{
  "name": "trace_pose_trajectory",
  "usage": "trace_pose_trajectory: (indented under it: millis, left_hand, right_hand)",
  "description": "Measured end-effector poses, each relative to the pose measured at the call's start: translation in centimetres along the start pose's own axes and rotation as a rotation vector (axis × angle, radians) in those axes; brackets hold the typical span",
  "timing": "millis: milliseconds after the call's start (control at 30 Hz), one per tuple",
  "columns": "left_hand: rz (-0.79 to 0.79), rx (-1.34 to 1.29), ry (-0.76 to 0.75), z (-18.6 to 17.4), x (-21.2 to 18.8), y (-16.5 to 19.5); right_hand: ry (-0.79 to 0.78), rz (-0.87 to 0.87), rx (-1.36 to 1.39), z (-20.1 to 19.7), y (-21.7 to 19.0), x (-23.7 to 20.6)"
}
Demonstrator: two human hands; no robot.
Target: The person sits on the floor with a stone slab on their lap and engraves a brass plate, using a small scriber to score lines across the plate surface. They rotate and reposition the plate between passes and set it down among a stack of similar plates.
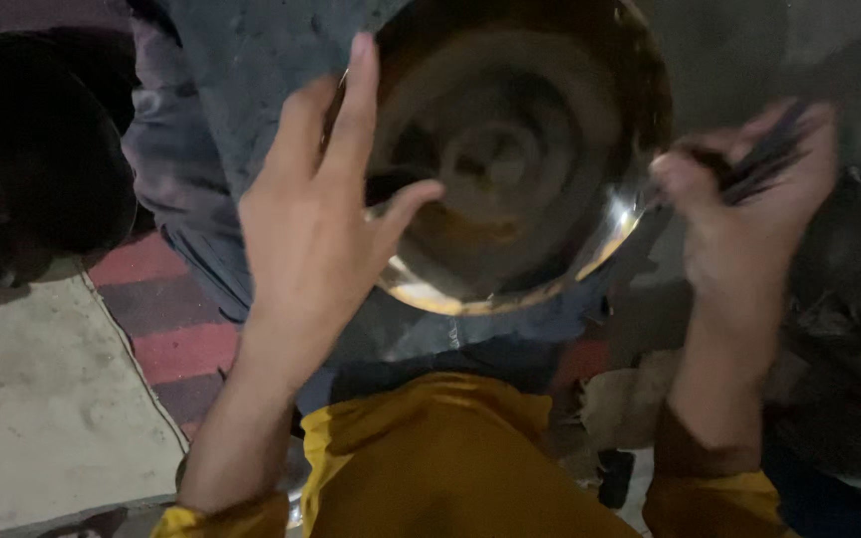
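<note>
A large round shiny metal pan [510,149] lies tilted in the upper middle, resting on dark grey cloth. My left hand [316,214] is spread open against the pan's left rim, fingers up and thumb reaching over the metal. My right hand [744,199] is closed on a dark scrubbing pad [764,159] at the pan's right edge; the pad is blurred. Yellow sleeves cover both my forearms.
Dark grey cloth [241,70] lies under and behind the pan. A striped red and dark mat [166,329] lies at the left beside a pale concrete floor [42,399]. A dark shape [22,149] fills the upper left. My yellow garment [450,458] is at the bottom.
</note>
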State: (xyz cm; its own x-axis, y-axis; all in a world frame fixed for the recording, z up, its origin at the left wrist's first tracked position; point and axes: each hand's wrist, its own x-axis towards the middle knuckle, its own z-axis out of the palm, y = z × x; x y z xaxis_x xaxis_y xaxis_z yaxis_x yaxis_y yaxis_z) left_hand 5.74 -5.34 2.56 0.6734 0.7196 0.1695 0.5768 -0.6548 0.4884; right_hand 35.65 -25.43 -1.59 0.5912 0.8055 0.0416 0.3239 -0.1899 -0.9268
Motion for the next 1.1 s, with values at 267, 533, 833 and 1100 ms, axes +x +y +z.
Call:
trace_pose_trajectory:
  millis: [267,533,833,1100]
  left_hand:
    - [-0.063,0.189,0.017,-0.5,-0.8,2.0]
    - [-0.064,0.288,0.085,1.4,0.0,2.5]
    - [-0.18,0.218,0.166,4.4,-3.5,2.7]
    - [-0.2,0.295,0.195,4.3,-2.7,2.8]
  right_hand:
    - [-0.045,-0.09,-0.201,0.0,-1.2,-0.7]
    - [-0.096,-0.159,-0.435,0.8,-8.5,-3.7]
    - [-0.182,-0.24,-0.667,5.1,-11.5,-4.2]
    - [-0.199,-0.252,-0.722,6.5,-11.6,-3.2]
